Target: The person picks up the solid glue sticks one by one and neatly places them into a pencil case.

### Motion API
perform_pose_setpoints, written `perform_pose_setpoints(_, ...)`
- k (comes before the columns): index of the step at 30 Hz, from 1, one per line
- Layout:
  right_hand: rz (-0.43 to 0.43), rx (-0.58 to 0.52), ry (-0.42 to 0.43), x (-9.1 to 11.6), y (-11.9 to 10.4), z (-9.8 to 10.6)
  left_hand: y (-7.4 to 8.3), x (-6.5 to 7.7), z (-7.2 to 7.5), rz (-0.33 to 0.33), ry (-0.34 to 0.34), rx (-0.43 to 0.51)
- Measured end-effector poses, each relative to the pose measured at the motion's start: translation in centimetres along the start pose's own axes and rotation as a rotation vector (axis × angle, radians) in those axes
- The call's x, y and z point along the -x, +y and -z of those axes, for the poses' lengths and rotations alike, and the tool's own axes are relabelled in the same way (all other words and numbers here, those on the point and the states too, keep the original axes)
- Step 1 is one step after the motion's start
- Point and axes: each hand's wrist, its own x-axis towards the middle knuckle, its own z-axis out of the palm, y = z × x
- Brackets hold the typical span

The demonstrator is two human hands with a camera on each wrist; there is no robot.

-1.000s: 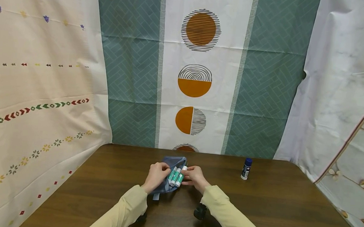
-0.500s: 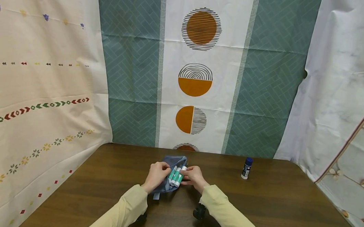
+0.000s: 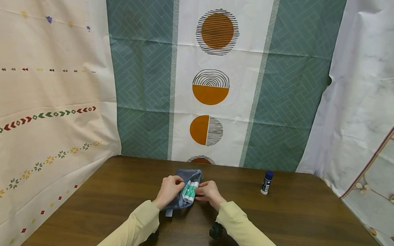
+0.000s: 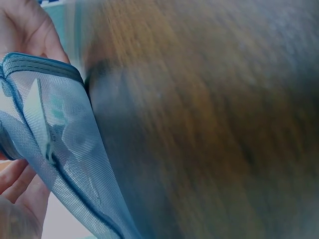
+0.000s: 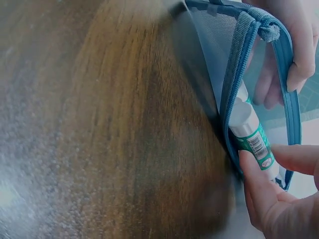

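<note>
A blue mesh zip pouch (image 3: 189, 173) lies on the table with its zipped mouth parted. My left hand (image 3: 169, 190) pinches its left edge; in the left wrist view the mesh partly covers that hand. White-and-green glue sticks (image 3: 187, 189) lie side by side at the pouch's mouth. On the right, my right hand (image 3: 209, 192) has its fingertips on the outermost glue stick (image 5: 255, 140). The right wrist view shows thumb and finger on either side of its barcode label, inside the pouch's zip edge (image 5: 234, 74). The far ends of the sticks are partly hidden.
A small white tube with a dark blue cap (image 3: 266, 183) stands on the brown wooden table (image 3: 289, 217), right of the hands. Patterned cloths (image 3: 145, 79) hang behind the table and along both sides.
The outermost glue stick has shifted slightly left, closer against the others in the pouch. My right fingers now lie at its right side instead of across its top. The left hand has stayed put.
</note>
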Motion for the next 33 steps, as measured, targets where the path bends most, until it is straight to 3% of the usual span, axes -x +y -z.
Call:
perform_pose_setpoints(11,0.017,0.042,-0.001,-0.1,0.2,0.1,0.2,-0.2,0.1,-0.001,0.0,-0.003)
perform_pose_setpoints(33,0.071,0.11,0.004,-0.2,0.1,-1.2,0.3,-0.2,0.2,0.055,-0.035,0.081)
